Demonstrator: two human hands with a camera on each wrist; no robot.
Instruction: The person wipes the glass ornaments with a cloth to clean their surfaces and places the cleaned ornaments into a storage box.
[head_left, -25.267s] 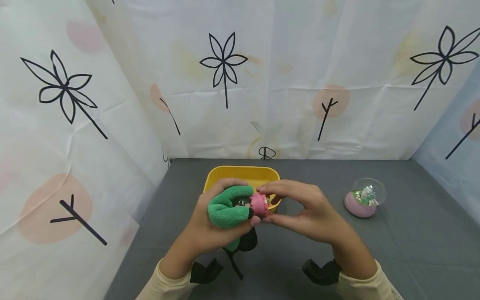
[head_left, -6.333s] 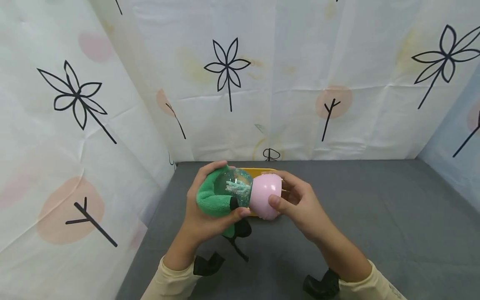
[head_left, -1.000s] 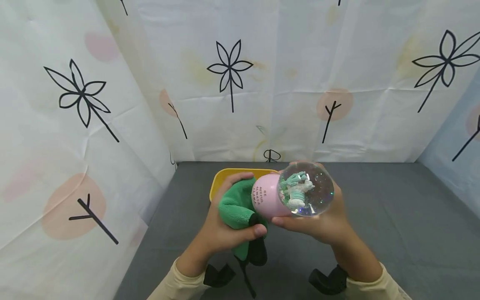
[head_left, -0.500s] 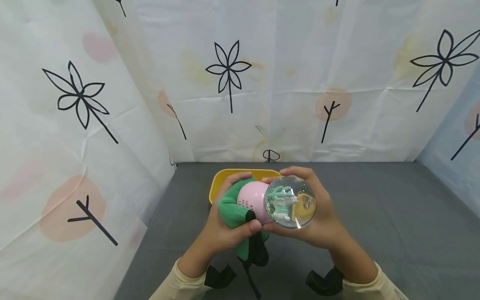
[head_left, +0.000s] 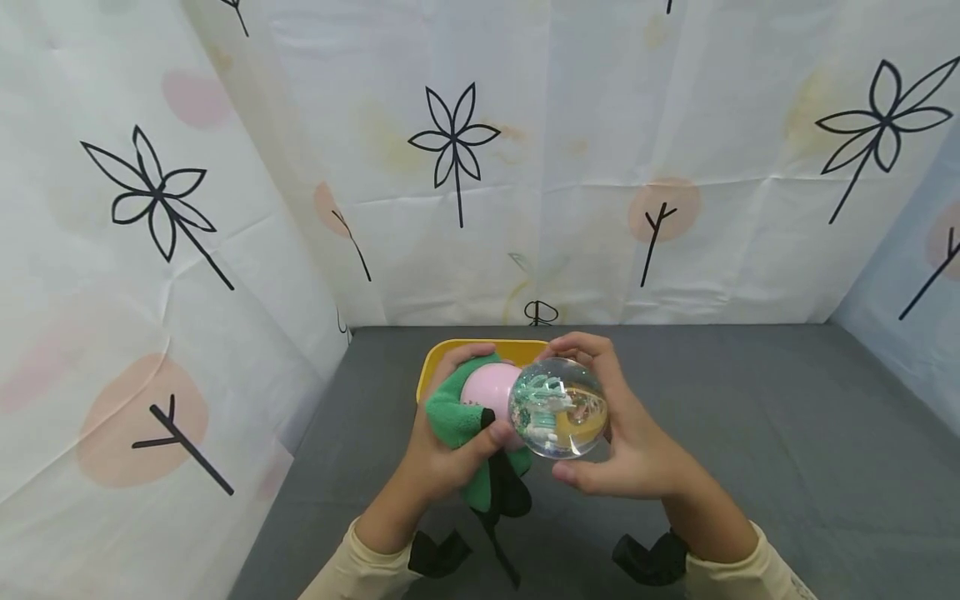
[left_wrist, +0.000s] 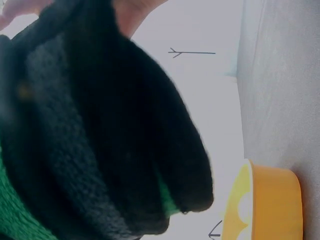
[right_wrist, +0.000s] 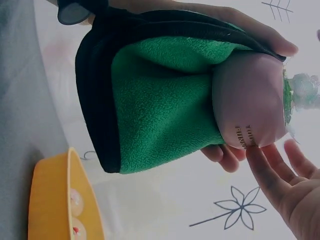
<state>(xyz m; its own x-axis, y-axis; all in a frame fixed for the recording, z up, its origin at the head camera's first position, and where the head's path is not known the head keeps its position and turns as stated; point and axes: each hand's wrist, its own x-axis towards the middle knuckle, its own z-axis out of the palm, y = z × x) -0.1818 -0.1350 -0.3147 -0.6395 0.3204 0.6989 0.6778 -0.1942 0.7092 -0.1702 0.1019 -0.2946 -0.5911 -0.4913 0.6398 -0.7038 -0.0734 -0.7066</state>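
A snow globe with a pink base (right_wrist: pixel 250 95) and a clear glass ball (head_left: pixel 558 408) lies on its side in the head view, its ball towards the right. Figures in green and white show inside the ball. My left hand (head_left: pixel 442 462) grips a green cloth with black edging (head_left: pixel 450 417) wrapped round the base, its thumb near where base and ball meet. My right hand (head_left: pixel 637 442) stands curved about the ball, thumb apart from the glass. In the right wrist view, its fingertips (right_wrist: pixel 257 162) touch the base's lower edge.
A yellow tub (head_left: pixel 431 367) stands behind the hands on the grey table (head_left: pixel 750 467); pale round shapes show inside it in the right wrist view. Patterned white sheets (head_left: pixel 570 167) hang behind and at the left. The cloth's black strap (head_left: pixel 495 546) dangles below.
Earlier a smaller pink globe was in hand, then this globe with its ball in the cloth. Since turned round, its base has gone into the cloth; the right thumb has left the glass.
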